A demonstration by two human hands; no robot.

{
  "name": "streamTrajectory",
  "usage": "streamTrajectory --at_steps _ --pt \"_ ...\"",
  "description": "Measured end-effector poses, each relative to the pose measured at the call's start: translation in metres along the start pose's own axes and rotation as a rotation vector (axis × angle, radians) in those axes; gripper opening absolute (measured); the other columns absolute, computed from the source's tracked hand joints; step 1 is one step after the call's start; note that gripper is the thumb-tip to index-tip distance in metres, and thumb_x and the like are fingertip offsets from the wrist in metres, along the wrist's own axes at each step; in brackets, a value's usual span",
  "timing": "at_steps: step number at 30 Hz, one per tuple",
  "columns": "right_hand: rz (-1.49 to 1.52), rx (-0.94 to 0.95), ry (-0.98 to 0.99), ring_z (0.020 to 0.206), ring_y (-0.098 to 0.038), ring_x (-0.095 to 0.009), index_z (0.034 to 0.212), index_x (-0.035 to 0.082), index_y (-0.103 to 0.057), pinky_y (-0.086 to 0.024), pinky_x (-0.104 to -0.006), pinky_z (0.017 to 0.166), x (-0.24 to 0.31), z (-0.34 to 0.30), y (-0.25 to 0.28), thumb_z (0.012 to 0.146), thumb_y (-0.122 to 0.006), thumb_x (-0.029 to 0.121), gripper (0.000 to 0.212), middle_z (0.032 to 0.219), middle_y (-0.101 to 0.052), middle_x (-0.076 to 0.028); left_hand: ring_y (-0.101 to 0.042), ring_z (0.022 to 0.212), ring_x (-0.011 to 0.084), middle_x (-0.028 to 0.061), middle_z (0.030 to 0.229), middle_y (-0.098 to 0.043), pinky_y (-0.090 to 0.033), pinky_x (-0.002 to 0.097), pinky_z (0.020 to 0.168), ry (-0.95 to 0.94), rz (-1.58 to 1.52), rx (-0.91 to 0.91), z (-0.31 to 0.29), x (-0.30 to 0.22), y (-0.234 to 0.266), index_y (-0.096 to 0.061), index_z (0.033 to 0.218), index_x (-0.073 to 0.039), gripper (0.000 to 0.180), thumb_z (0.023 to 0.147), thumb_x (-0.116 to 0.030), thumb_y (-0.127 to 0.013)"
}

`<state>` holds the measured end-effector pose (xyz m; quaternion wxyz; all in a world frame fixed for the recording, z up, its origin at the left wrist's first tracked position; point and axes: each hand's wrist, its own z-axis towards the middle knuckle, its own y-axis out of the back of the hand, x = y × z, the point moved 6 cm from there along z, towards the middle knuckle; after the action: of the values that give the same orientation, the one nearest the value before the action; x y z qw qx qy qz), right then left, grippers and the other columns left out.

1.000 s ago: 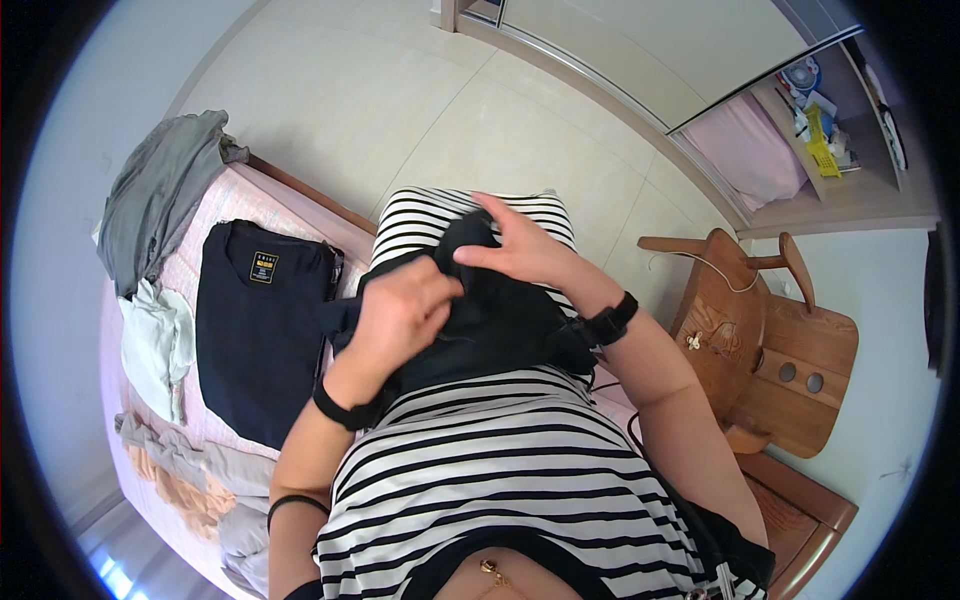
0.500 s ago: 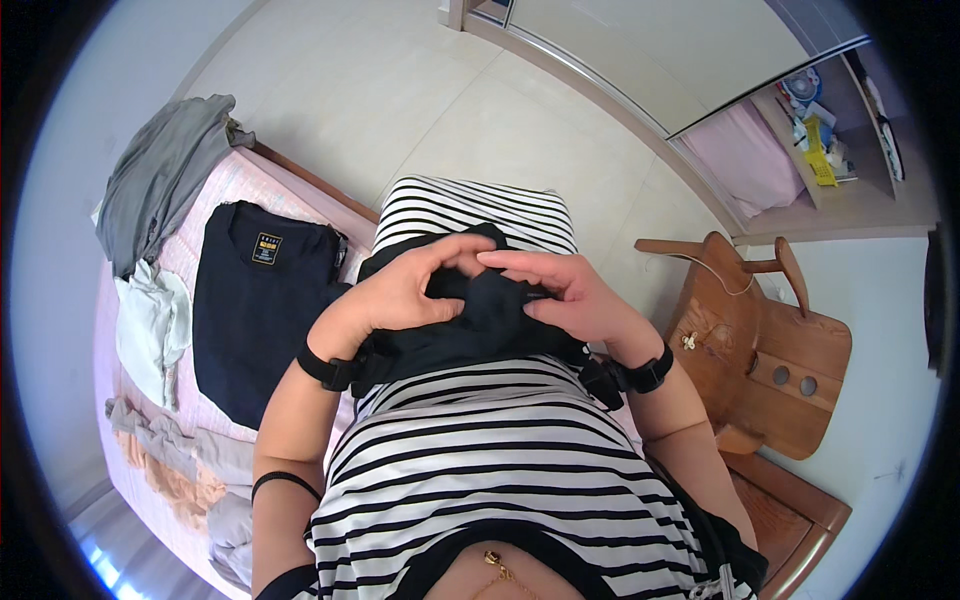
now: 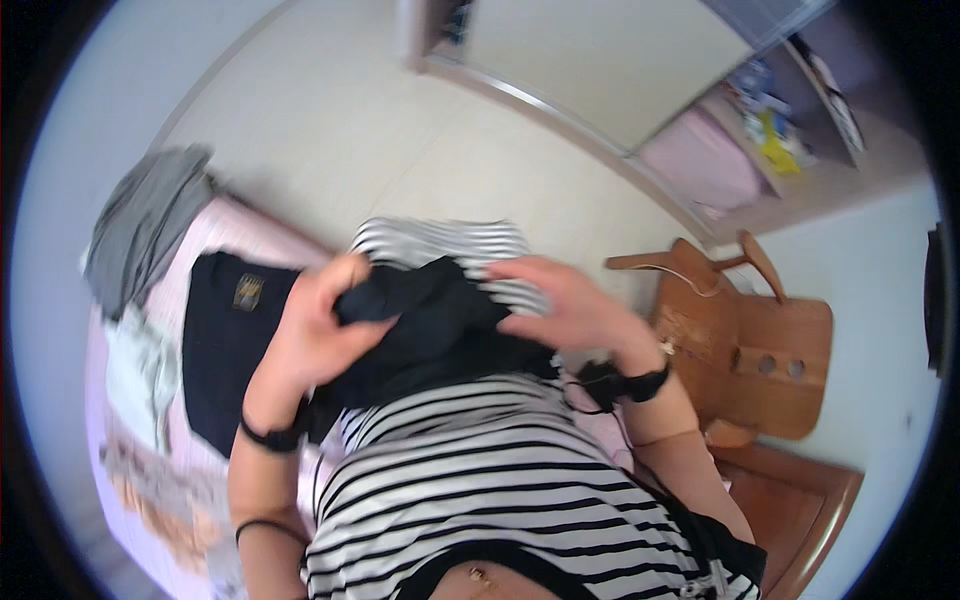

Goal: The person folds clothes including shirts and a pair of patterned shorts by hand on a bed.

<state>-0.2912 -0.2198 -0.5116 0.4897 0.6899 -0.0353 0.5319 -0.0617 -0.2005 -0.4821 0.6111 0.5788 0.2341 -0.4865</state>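
Note:
A bunched black garment (image 3: pixel 440 330) lies across my lap, over the black-and-white striped clothing (image 3: pixel 440 240) I wear. My left hand (image 3: pixel 315 325) pinches its left end between thumb and fingers. To the right, my right hand (image 3: pixel 575 305) hovers by the garment's other end, thumb and fingers spread apart with nothing between them. Both hands are smeared by motion. On the bed left of my lap lies a black T-shirt (image 3: pixel 225 350) with a small patch of print near its neck. My left forearm partly covers it.
The pink bed (image 3: pixel 265 235) also bears a grey garment (image 3: pixel 150 220), a white cloth (image 3: pixel 140 375) and a crumpled grey and peach cloth (image 3: pixel 165 500). At right stand a wooden chair (image 3: pixel 715 320) and a brown wooden piece of furniture (image 3: pixel 790 510). A sliding-door cabinet (image 3: pixel 600 70) stands at the far side.
My hands have moved apart, the left one going left with the garment's end. My right hand has come off the cloth and opened. The whole view has shifted and blurred.

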Motion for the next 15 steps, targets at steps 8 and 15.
streamTrajectory --at_steps 8,15 --pt "0.172 0.041 -0.021 0.070 -0.058 -0.034 0.086 0.002 -0.059 -0.044 -0.0383 0.061 0.052 0.023 -0.015 0.075 -0.070 0.021 0.026 0.075 -0.060 -0.016 -0.057 0.058 0.0306 0.0136 0.068 -0.055 -0.044 0.0326 0.051 -0.212 0.188 0.018 0.005 -0.064 -0.027 -0.053 0.079 -0.003 0.028 0.058 0.003 -0.070" --pt "0.594 -0.048 0.215 0.066 -0.050 -0.014 0.079 -0.003 -0.057 -0.041 -0.0270 0.066 0.066 -0.003 0.024 0.080 -0.062 0.011 0.015 0.069 -0.055 -0.002 -0.060 0.059 0.0328 0.0165 0.060 -0.056 -0.047 0.0337 0.054 0.147 0.391 0.347 -0.021 -0.002 -0.021 -0.064 0.074 -0.005 0.020 0.057 -0.011 -0.072"
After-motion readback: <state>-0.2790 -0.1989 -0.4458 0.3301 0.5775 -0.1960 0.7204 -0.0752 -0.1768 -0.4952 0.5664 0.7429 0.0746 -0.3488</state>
